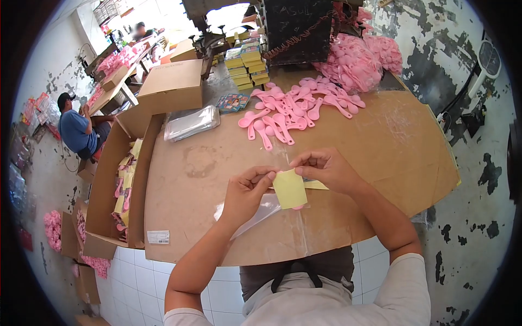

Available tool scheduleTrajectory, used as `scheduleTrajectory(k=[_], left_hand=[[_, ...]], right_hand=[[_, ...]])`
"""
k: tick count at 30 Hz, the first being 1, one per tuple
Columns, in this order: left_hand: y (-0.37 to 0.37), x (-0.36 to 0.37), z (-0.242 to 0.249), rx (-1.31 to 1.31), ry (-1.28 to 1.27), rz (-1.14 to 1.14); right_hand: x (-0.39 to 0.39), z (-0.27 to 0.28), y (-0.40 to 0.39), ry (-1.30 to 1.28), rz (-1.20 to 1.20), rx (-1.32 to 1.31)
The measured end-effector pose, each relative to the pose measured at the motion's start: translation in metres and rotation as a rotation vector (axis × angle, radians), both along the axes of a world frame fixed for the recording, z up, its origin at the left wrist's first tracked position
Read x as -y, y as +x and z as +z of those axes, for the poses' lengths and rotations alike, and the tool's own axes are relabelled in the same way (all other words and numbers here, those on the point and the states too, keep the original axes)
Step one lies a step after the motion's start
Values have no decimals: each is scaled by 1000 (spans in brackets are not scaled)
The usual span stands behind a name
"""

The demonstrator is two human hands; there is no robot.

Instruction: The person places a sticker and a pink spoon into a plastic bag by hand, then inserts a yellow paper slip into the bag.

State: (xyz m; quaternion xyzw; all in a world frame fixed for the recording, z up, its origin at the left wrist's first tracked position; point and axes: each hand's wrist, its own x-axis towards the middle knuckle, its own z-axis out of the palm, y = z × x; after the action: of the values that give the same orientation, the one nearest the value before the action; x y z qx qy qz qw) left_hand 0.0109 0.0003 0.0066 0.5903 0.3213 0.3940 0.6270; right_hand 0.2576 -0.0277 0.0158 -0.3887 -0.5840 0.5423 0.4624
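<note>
A pale yellow card (290, 191) is held up over the cardboard-covered table. My left hand (247, 190) pinches its upper left corner between thumb and fingertips. At the upper right corner, my right hand (325, 167) pinches the same card. A bit of pink plastic (298, 207) peeks out below the card's lower edge; the rest is hidden. Beneath my left hand lie clear plastic sleeves (260, 216) on the table. Another yellow piece (315, 185) shows under my right hand. Beyond both hands spreads a heap of pink scoops (293, 108).
An open carton (142, 179) of yellow cards and pink scoops stands left. Clear plastic packs (191, 124), printed cards (232, 102), card stacks (247, 60) and a bagged pink pile (353, 62) line the back, near a closed box (171, 85). A person (80, 127) sits far left.
</note>
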Motion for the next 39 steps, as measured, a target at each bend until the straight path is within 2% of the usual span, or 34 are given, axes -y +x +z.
scheduleTrajectory(k=[3, 6, 9, 14, 20, 23, 27, 30, 33, 36, 38, 39], left_hand=[[3, 2, -5, 7, 56, 11], [1, 2, -7, -49, 111, 16], [-1, 2, -8, -94, 164, 20], [-6, 0, -10, -123, 238, -34], [-6, -1, -9, -63, 189, -44], [-6, -2, -9, 14, 88, -70], [-3, -2, -11, -69, 93, -41], [-3, -3, -11, -103, 90, -22], [-3, -3, -12, -65, 109, 8], [0, -1, -6, 30, 135, 75], [12, 6, 5, 150, 139, 141], [9, 4, 3, 60, 118, 72]], right_hand=[[-1, -7, 4, -56, 5, -71], [-4, -13, 7, -58, 65, -89], [-3, -12, 9, -57, 26, -55], [-8, -23, 12, 16, 72, -103], [-9, -17, 18, 41, 75, -32], [-7, -17, 16, 36, 72, -37], [-9, -23, 12, 124, 78, -18], [-10, -24, 11, -14, 87, -71], [-1, -11, 5, 110, 108, 70], [-2, -13, 5, 92, 153, 168], [-3, -13, 4, 68, 159, 101], [-4, -13, 4, 55, 160, 68]])
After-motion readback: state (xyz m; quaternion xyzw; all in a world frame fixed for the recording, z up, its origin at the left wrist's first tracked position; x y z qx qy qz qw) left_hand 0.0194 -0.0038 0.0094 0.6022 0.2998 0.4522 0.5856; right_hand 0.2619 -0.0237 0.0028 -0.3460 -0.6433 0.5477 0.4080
